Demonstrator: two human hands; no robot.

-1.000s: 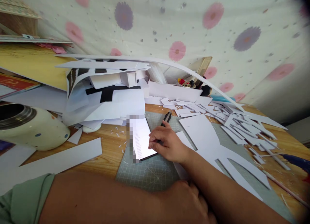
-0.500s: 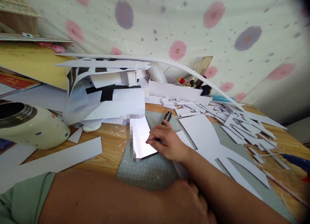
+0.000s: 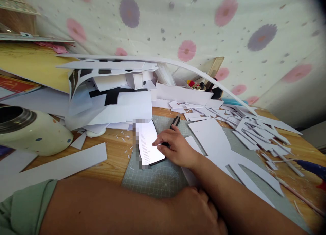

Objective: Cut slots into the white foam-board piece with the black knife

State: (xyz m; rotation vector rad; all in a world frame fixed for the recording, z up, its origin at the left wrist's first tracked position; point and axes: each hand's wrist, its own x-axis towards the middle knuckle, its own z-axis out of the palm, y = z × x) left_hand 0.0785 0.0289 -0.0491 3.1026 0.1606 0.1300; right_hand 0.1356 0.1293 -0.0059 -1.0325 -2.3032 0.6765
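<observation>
Right hand (image 3: 175, 148) has straightened its index finger over the phone (image 3: 147, 145), thumb narrowly apart.

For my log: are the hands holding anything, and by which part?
The right hand, over the phone, holds nothing; whether the left hand holds anything cannot be told.

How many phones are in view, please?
1: the lit phone lies on the cutting mat, left of the dark tool; others could be hidden under the papers.
</observation>
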